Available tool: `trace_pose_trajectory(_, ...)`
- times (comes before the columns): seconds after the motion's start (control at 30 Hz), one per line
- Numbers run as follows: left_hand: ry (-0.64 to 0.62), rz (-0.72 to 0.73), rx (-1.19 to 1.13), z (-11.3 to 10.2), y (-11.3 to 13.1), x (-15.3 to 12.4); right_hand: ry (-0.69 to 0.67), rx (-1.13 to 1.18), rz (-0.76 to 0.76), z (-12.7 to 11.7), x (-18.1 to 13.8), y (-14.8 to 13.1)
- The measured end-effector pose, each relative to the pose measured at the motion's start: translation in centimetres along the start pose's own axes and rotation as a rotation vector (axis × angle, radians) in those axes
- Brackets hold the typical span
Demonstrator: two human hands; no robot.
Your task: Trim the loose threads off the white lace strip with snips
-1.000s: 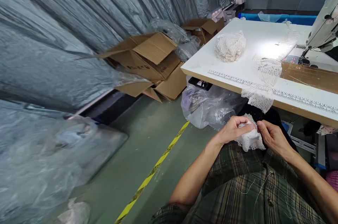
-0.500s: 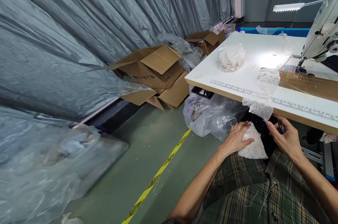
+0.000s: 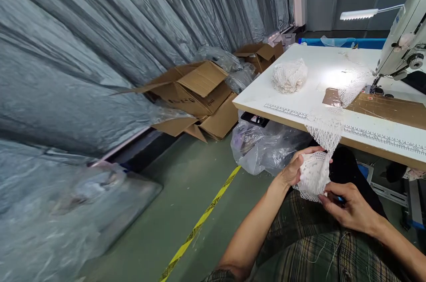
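My left hand (image 3: 293, 167) is closed around a wad of white lace (image 3: 314, 174) held over my lap. A lace strip (image 3: 328, 127) runs up from the wad, over the table edge, toward the sewing machine (image 3: 401, 38). My right hand (image 3: 348, 207) sits just below and right of the wad, fingers curled around a small blue tool (image 3: 340, 199) that is mostly hidden, fingertips touching the lace's lower edge. I wear plaid clothing with loose threads on it.
A white table (image 3: 319, 69) with a printed ruler along its front carries a bundle of lace (image 3: 289, 76), a cardboard sheet (image 3: 382, 105) and a lamp (image 3: 357, 15). Plastic bags (image 3: 262, 144) lie under it. Open cardboard boxes (image 3: 196, 91) stand by the plastic-sheeted wall. Yellow tape (image 3: 199, 224) crosses the green floor.
My left hand has lifted and gathered the lace into a wad. My right hand dropped from the table edge to below the wad. The strip on the table is pulled tauter.
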State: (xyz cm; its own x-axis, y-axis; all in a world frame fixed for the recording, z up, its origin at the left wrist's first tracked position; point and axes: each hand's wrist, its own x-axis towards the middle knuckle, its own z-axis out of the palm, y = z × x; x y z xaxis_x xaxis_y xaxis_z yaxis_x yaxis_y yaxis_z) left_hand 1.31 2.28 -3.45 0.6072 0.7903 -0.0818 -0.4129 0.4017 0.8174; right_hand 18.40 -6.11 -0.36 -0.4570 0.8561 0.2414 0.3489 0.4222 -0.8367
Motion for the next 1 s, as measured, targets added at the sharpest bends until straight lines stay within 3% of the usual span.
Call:
trace_pose_trajectory(0.2, 0.118, -0.053, 0.262, 0.4, 1.4, -0.5, -0.171, -0.053, 0.059, -0.7, -1.0, 0.4)
trace_pose_trajectory(0.43, 0.09, -0.012, 0.569, 1.2, 2.4, -0.6, 0.121, 0.027, 0.328, -2.5, 0.5, 2.0)
trace_pose_trajectory(0.5, 0.07, -0.019, 0.622, 1.4, 2.5, -0.4, 0.143, 0.002, 0.36, -2.7, 1.1, 2.3)
trace_pose_trajectory(0.77, 0.066, -0.004, 0.586, 1.7, 2.5, -0.5, 0.099, -0.066, 0.243, -2.3, 3.4, 2.3)
trace_pose_trajectory(1.0, 0.084, -0.029, 0.478, 1.6, 2.3, -0.6, 0.14, -0.056, 0.274, -2.1, 3.0, 2.3)
